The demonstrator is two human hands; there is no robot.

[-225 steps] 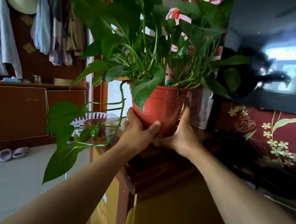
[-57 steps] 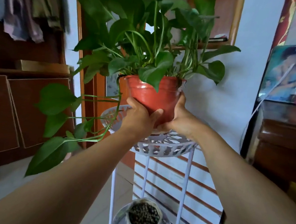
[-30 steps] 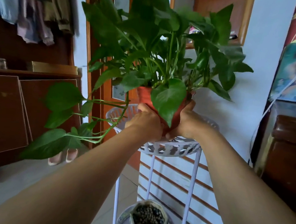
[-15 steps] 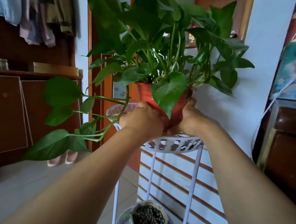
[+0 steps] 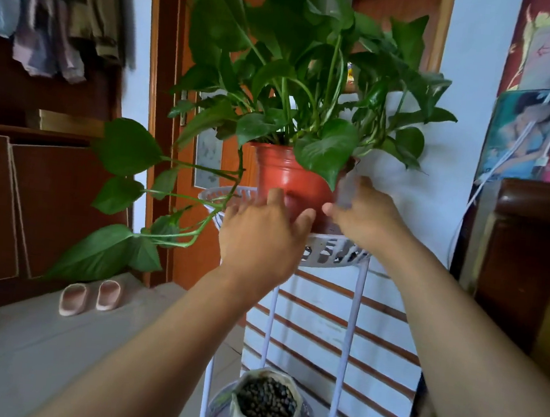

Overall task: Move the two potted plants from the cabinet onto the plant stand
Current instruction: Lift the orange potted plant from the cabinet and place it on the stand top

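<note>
A leafy green plant in a red plastic pot (image 5: 287, 176) stands upright on the top tray of the white plant stand (image 5: 333, 252). A long vine with big leaves (image 5: 128, 147) trails off to the left. My left hand (image 5: 260, 237) is just in front of the pot's base, fingers spread and no longer wrapped around it. My right hand (image 5: 364, 213), blurred by motion, sits at the pot's right side with loose fingers. No second potted plant is in view.
A white pot filled with dark pebbles (image 5: 264, 405) rests on the stand's lower shelf. The dark wooden cabinet (image 5: 531, 250) is at the right, with white cables (image 5: 523, 131) hanging beside it. An orange door (image 5: 167, 130), a brown sideboard (image 5: 32, 201) and slippers (image 5: 90, 296) are at the left.
The pot was carried from the cabinet, lowered onto the stand's top tray, and both hands have loosened and drawn back from it.
</note>
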